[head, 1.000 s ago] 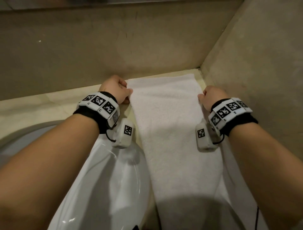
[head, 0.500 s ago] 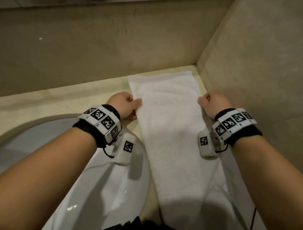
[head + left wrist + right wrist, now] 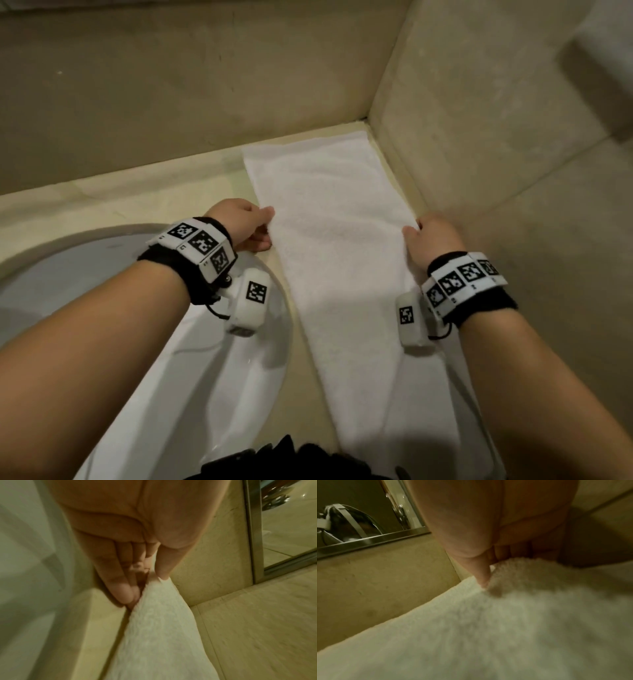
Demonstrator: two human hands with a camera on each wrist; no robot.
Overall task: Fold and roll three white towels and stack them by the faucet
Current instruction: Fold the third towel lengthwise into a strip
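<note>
One white towel (image 3: 335, 240), folded into a long strip, lies flat on the beige counter (image 3: 137, 202), running from the far corner toward me. My left hand (image 3: 248, 226) is at the strip's left edge about midway along it. In the left wrist view the left hand (image 3: 147, 585) pinches that towel (image 3: 163, 628) edge, thumb on top and fingers beneath. My right hand (image 3: 430, 236) holds the opposite edge. The right wrist view shows the right hand (image 3: 488, 574) with its thumb pressed onto the towel (image 3: 505, 628) and the fingers curled under the lifted edge. No other towel is in view.
A white sink basin (image 3: 171, 377) sits left of the towel, under my left forearm. The tiled side wall (image 3: 496, 154) stands close along the towel's right edge. A metal-framed mirror (image 3: 255, 534) runs above the back wall (image 3: 171, 85).
Both hands have slid back toward me along the towel's long edges, from near its far end to about its middle. The towel itself lies as before.
</note>
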